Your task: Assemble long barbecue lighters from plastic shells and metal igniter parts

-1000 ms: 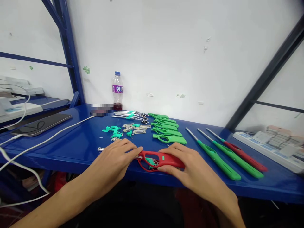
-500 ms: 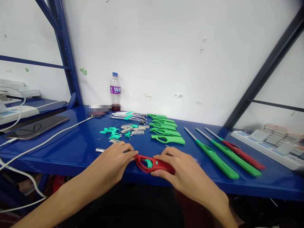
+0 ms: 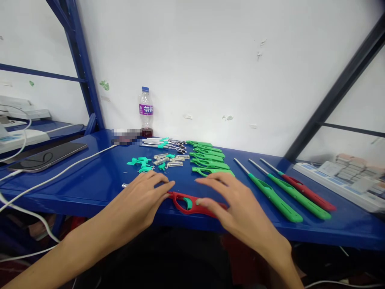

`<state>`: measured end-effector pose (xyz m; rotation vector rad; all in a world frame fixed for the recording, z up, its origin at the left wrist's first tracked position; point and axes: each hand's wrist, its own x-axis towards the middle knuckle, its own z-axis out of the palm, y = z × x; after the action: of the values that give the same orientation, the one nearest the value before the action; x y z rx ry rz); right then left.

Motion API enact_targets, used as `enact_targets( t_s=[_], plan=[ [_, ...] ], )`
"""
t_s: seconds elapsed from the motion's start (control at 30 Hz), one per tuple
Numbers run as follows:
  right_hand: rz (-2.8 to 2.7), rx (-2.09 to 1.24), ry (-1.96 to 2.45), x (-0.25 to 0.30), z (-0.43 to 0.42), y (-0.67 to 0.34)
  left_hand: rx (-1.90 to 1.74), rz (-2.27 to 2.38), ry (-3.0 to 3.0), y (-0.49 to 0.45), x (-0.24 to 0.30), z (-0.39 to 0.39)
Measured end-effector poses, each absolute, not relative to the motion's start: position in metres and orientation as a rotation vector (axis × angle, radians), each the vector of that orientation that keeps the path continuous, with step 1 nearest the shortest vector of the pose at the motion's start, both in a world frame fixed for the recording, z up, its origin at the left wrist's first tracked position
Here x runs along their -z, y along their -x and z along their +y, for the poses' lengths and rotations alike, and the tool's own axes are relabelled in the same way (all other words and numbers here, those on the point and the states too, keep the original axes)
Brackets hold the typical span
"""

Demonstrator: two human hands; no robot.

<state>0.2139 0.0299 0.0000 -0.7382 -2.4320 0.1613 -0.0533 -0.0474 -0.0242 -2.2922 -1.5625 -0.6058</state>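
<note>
Red lighter (image 3: 195, 208): lying along the front edge of the blue table (image 3: 99, 176), showing a teal trigger (image 3: 189, 203) inside its loop.
Left hand (image 3: 147, 194): curling over the lighter's front end and pinching near the neck, its own back hiding most of the contact.
Metal tip (image 3: 124, 185): poking out beyond that hand.
Right hand (image 3: 237, 200): spreading, its thumb resting on the red body while the index finger is standing clear above.
Green casings (image 3: 221, 165): lying in a row beyond, the nearest partly hiding behind the right fingers.
Teal parts (image 3: 144, 160): scattering beside clear pieces (image 3: 175, 164).
Silver rods (image 3: 153, 141): lying bundled near the bottle (image 3: 146, 110).
Long lighters (image 3: 279, 200): slanting side by side at right, two green, one red.
</note>
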Motion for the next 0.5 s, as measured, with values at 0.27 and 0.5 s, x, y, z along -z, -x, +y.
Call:
enact_targets(
  t_s=[0.27, 0.5],
  plan=[
    [-2.36, 0.072, 0.542, -0.024, 0.014, -0.233, 0.619, -1.352, 2.25, 0.031, 0.0, -0.088],
    [-2.643, 0.219, 0.715, 0.045, 0.014, -0.197, 0.427, -1.301, 2.299, 0.018, 0.04, -0.08]
  ],
)
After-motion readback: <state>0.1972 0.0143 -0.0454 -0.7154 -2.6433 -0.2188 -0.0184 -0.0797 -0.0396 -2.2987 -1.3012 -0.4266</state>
